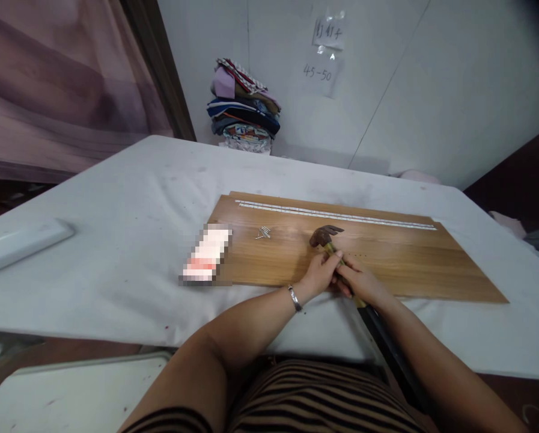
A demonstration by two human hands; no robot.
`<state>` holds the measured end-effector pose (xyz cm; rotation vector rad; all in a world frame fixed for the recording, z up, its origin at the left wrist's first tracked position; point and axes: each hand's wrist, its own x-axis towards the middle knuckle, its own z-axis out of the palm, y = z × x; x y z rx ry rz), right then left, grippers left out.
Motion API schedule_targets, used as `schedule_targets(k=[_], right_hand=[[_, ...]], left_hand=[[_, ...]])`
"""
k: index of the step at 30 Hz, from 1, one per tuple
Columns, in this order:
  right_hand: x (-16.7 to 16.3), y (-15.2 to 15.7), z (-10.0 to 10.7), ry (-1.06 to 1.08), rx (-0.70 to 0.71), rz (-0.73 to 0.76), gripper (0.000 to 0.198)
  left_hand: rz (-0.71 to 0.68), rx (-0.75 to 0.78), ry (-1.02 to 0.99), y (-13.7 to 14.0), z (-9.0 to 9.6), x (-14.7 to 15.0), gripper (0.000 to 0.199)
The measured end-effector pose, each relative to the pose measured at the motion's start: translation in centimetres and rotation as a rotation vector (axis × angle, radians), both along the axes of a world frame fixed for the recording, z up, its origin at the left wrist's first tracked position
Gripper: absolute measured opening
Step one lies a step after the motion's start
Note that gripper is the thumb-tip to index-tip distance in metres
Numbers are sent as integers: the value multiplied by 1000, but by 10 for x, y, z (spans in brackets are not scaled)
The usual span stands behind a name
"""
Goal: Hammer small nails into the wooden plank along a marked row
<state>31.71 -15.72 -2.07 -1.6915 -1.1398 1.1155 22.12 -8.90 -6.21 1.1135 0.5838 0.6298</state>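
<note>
A claw hammer (pixel 322 236) with a rusty head and a yellow and black handle lies slantwise over the wooden board (pixel 260 264), its claw toward the far side. My left hand (pixel 319 273), a silver bracelet on its wrist, is closed round the handle just below the head. Against it, my right hand (pixel 363 281) also grips the handle, thumb along the top. The handle's black end runs back under my right forearm. To the left, several loose nails (pixel 264 233) lie in a small pile on the board. Several tiny dark dots mark the wood beyond my right hand.
Two pale marked strips (pixel 336 215) run along the board's far edge. A pixelated phone-like object (pixel 208 252) overlaps its left end. The board lies on a white-covered table (pixel 116 240). Folded cloths (pixel 244 111) are stacked by the wall, and a white object (pixel 23 240) sits left.
</note>
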Motion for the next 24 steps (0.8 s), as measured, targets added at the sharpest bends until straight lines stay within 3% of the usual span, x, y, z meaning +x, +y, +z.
schedule_targets(k=[6, 24], right_hand=[[0, 2, 5, 5, -49, 11, 25], [-2, 0, 1, -23, 3, -2, 24]], left_hand=[[-19, -4, -5, 1, -5, 1, 56], [-7, -8, 10, -1, -4, 2, 55]])
